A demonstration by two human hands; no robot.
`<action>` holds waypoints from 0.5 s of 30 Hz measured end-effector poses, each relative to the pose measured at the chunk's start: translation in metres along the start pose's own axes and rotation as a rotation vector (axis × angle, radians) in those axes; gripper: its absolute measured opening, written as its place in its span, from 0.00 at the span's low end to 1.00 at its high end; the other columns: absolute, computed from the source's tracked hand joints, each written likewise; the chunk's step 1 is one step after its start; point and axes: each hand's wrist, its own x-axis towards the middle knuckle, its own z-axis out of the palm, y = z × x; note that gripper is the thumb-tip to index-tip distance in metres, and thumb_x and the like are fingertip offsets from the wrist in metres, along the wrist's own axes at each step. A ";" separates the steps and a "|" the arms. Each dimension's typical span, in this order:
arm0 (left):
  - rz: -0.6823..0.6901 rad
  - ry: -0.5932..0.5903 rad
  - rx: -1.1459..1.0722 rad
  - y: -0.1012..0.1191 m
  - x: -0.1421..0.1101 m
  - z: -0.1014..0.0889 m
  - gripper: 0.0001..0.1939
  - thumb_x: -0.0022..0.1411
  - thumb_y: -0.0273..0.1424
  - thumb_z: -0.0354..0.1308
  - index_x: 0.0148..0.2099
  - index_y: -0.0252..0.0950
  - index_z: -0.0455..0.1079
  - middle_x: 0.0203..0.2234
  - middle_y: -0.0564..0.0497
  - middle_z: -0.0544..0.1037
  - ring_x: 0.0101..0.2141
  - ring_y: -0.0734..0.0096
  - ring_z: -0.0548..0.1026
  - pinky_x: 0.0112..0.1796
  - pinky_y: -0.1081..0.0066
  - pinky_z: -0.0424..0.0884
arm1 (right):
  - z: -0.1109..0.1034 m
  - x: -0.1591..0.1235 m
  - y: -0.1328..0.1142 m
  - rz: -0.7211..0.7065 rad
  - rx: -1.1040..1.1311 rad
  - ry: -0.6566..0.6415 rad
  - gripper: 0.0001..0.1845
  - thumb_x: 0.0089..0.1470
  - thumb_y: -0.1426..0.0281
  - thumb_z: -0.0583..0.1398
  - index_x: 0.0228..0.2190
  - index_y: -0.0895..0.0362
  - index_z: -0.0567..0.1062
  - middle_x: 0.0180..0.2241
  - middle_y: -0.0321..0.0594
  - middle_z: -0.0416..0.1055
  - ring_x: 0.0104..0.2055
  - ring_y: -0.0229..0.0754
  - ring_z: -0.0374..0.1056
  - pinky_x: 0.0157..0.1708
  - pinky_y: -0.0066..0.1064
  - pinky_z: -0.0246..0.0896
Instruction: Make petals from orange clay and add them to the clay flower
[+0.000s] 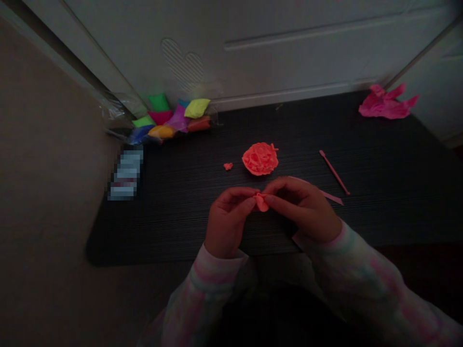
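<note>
Both hands meet over the near part of the dark table, pinching one small coral piece of modelling clay between them. My left hand grips its left side with thumb and fingertips. On the other side my right hand pinches it the same way. Just beyond the hands lies a round, ruffled coral clay shape with many folded layers. A tiny coral clay scrap rests to its left. Under and behind my right hand a flat pink strip is partly hidden.
A thin pink modelling tool lies right of my hands. Crumpled pink material sits at the back right corner. At the back left is a clear bag of several coloured packets, with a blurred-out rectangular item nearer. A white panel stands behind the table.
</note>
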 end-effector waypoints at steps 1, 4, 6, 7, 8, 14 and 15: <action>0.000 0.008 0.007 0.000 0.000 0.000 0.07 0.44 0.21 0.59 0.27 0.38 0.73 0.25 0.55 0.77 0.29 0.79 0.73 0.32 0.79 0.70 | 0.000 0.000 -0.001 0.006 -0.008 -0.002 0.01 0.46 0.73 0.60 0.26 0.57 0.71 0.24 0.34 0.69 0.27 0.34 0.65 0.28 0.28 0.60; 0.013 0.041 0.067 -0.001 -0.001 -0.001 0.07 0.44 0.22 0.60 0.27 0.38 0.74 0.26 0.55 0.77 0.30 0.78 0.73 0.34 0.77 0.70 | -0.001 0.000 -0.002 0.010 -0.015 -0.002 0.00 0.46 0.73 0.59 0.25 0.57 0.71 0.23 0.34 0.70 0.27 0.35 0.66 0.28 0.28 0.61; 0.031 0.049 0.109 -0.002 -0.001 -0.001 0.06 0.44 0.22 0.60 0.26 0.39 0.74 0.27 0.55 0.77 0.31 0.77 0.73 0.36 0.75 0.69 | 0.000 0.000 -0.003 0.005 -0.005 -0.008 0.01 0.47 0.73 0.59 0.25 0.57 0.71 0.23 0.34 0.70 0.27 0.35 0.66 0.28 0.28 0.61; 0.038 0.043 0.121 -0.002 -0.001 -0.001 0.06 0.44 0.23 0.60 0.27 0.39 0.74 0.27 0.55 0.76 0.31 0.77 0.72 0.36 0.75 0.69 | 0.000 0.001 -0.003 0.001 0.002 -0.007 0.00 0.47 0.73 0.59 0.26 0.57 0.71 0.23 0.34 0.70 0.27 0.35 0.66 0.28 0.28 0.61; 0.041 0.034 0.125 -0.002 -0.001 -0.001 0.06 0.45 0.23 0.60 0.26 0.39 0.74 0.26 0.55 0.76 0.31 0.77 0.72 0.36 0.76 0.69 | 0.000 0.001 -0.003 -0.001 0.009 -0.007 0.00 0.47 0.73 0.59 0.26 0.57 0.71 0.23 0.33 0.70 0.27 0.35 0.66 0.28 0.28 0.61; -0.010 0.017 0.094 0.000 -0.002 0.000 0.05 0.44 0.23 0.59 0.26 0.38 0.74 0.25 0.54 0.75 0.30 0.76 0.72 0.35 0.75 0.69 | -0.001 0.000 -0.004 0.005 -0.008 -0.055 0.02 0.48 0.72 0.58 0.26 0.57 0.71 0.24 0.34 0.69 0.27 0.36 0.65 0.29 0.29 0.59; -0.023 0.017 0.077 0.000 -0.002 0.000 0.05 0.44 0.23 0.59 0.26 0.37 0.74 0.25 0.54 0.76 0.29 0.76 0.72 0.35 0.75 0.69 | -0.001 0.000 -0.004 -0.010 -0.038 -0.052 0.02 0.48 0.72 0.58 0.26 0.57 0.71 0.24 0.35 0.68 0.27 0.36 0.65 0.29 0.30 0.59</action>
